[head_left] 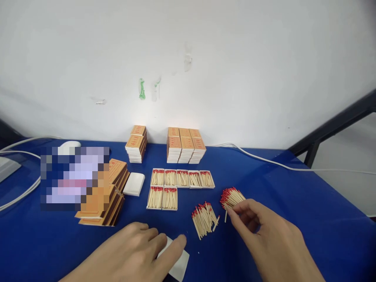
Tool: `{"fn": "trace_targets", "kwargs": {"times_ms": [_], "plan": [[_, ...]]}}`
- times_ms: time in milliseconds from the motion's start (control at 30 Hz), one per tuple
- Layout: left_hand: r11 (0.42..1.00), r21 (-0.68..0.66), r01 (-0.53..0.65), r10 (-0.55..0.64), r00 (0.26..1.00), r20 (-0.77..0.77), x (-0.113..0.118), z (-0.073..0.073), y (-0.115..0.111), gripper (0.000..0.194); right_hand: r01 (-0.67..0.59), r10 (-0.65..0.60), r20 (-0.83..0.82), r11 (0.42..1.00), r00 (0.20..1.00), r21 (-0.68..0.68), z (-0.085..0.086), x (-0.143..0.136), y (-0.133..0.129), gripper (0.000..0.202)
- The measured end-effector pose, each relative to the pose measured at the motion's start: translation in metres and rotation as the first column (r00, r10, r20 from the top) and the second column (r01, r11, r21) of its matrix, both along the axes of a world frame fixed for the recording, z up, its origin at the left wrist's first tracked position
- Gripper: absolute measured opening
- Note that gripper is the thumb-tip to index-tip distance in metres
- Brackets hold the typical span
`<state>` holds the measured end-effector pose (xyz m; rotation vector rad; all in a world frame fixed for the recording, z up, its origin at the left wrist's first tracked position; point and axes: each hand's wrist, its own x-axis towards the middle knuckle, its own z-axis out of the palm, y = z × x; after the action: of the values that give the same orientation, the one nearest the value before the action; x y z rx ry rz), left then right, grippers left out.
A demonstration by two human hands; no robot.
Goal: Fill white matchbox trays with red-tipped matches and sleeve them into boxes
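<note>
At the lower middle, my left hand (138, 250) curls over a white matchbox tray (180, 266), its thumb lying across the tray; the hand hides much of it. My right hand (267, 231) is closed at the near end of a pile of red-tipped matches (231, 195), with thumb and forefinger pinched on matches there. Between the two hands lies a smaller loose heap of matches (204, 219). Beyond them stand several open trays filled with matches (169, 198), in two rows.
Stacked matchboxes (185, 145) stand by the wall, with another stack (135, 144) to their left. Flat orange matchbox sleeves (113, 199) pile up at left, beside a white stack of trays (134, 184) and a blurred-out object (78, 176). A white cable (264, 159) crosses the blue table.
</note>
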<state>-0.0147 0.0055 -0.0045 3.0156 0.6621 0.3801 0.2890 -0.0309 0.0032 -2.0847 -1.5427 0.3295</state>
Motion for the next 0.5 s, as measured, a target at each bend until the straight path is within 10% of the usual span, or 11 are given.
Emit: {"fn": "trace_targets", "kwargs": {"times_ms": [500], "plan": [[1.0, 0.013, 0.002, -0.002, 1.0, 0.01, 0.001, 0.003, 0.001, 0.065, -0.047, 0.047, -0.004, 0.998, 0.999, -0.047, 0.0, -0.01, -0.007, 0.039]]}}
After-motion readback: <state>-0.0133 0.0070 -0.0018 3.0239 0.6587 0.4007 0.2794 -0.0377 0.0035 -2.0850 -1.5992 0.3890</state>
